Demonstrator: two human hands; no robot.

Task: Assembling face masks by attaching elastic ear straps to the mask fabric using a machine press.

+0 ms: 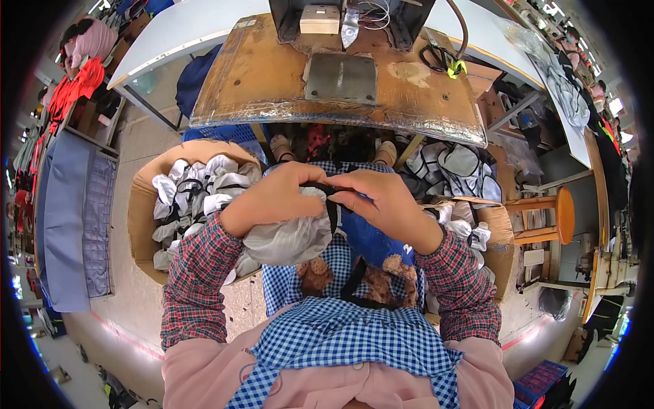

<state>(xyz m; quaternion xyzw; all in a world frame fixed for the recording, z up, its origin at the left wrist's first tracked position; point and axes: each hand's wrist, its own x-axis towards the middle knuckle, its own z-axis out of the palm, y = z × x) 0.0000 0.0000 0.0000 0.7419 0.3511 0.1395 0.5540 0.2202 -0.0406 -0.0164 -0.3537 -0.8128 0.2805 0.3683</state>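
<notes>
Above my lap, both hands are close together on a piece of thin whitish-grey fabric with black edging (pixel 289 238). My left hand (pixel 276 198) has its fingers closed round the fabric, and most of the piece hangs below it. On the other side, my right hand (pixel 385 204) pinches the black edging between thumb and forefinger. The fingertips nearly meet, and part of the edging is hidden by them. A blue checked apron (pixel 340 337) covers my front. On my lap, below the right hand, lies a blue item (pixel 371 238) with a white mark.
A cardboard box (pixel 142 232) of similar grey and white pieces stands left; another box (pixel 501 238) stands right. Ahead is a worn wooden table (pixel 252 75) with a metal plate (pixel 340 78) and a machine's pointed metal part (pixel 349 31). A wooden stool (pixel 564 215) is farther right.
</notes>
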